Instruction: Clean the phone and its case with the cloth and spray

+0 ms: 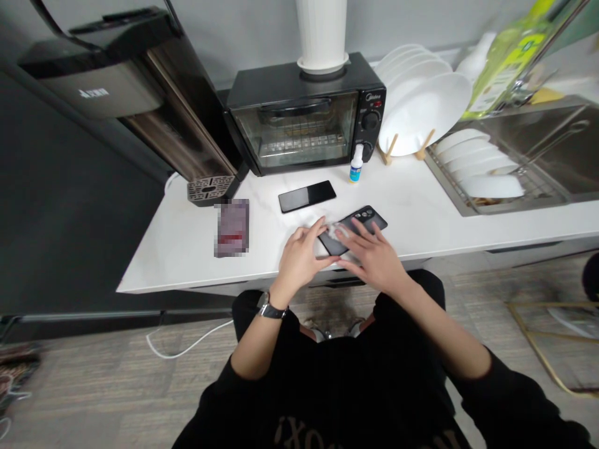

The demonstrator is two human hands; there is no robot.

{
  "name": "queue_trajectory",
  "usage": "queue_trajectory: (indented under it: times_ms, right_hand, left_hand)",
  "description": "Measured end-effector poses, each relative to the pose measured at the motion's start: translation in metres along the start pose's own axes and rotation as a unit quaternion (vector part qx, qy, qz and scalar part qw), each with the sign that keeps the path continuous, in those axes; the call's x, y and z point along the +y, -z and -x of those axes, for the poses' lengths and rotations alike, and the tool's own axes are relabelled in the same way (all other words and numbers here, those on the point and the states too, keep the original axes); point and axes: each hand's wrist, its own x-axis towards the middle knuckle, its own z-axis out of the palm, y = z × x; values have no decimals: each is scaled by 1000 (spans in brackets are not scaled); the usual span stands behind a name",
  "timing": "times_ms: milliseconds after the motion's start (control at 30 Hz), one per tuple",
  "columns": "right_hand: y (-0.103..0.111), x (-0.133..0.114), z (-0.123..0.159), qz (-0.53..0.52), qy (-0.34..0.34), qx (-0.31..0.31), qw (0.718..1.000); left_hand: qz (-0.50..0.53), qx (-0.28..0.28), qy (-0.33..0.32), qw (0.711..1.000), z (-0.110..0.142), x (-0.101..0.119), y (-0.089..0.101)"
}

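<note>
1. The person's left hand (299, 255) was half closed, its fingertips (322, 223) curled against a crumpled white wipe (336, 231). Whether it actually gripped the wipe, I could not tell.
2. The right hand (374, 259) lay open, fingers spread across the lower end of a dark phone (360, 226), which sat between both hands near the front edge of the counter. Its three-lens camera end pointed away from the person, and the hands hid part of its lower half.
3. One more phone, the second phone (307, 196), lay black glass up and untouched, just behind the hands, toward the counter's back edge.
4. Nearby on the white marble counter (187, 265) stood one small dropper bottle (356, 167) with a blue label. Near the left edge lay one packet (231, 227), pixelated and unreadable.
5. At the back edge sat one black toaster oven (299, 121), topped by one white vase (322, 31), cut off by the frame.
6. To the right, white plates (423, 103) stood in a wooden rack, and white bowls (472, 156) sat in a wire rack over a steel sink (538, 134); overlap made exact counts impossible.
7. One wristwatch (271, 308) circled the left wrist.
</note>
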Motion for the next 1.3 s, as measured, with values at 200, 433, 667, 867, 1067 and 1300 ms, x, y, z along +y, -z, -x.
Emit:
queue_trajectory:
  times_ms: [200, 433, 667, 867, 1067, 1300]
  right_hand:
    - [1, 29, 3, 48, -110, 56, 991]
    - [-9, -24, 4, -16, 13, -2, 1000]
    - [6, 40, 15, 46, -117, 49, 991]
    - [-11, -27, 8, -40, 24, -8, 999]
    - [0, 29, 3, 33, -135, 60, 988]
    - [-11, -27, -12, -60, 2, 8, 998]
  left_hand:
    - [-8, 4, 1, 1000, -2, 1, -1]
    - [-3, 0, 5, 1000, 0, 1, 1]
    - [0, 2, 0, 1000, -2, 2, 0]
    - [6, -1, 2, 1000, 1, 0, 0]
    - [-5, -1, -6, 1000, -1, 1, 0]
    - [-13, -11, 9, 1000, -3, -1, 0]
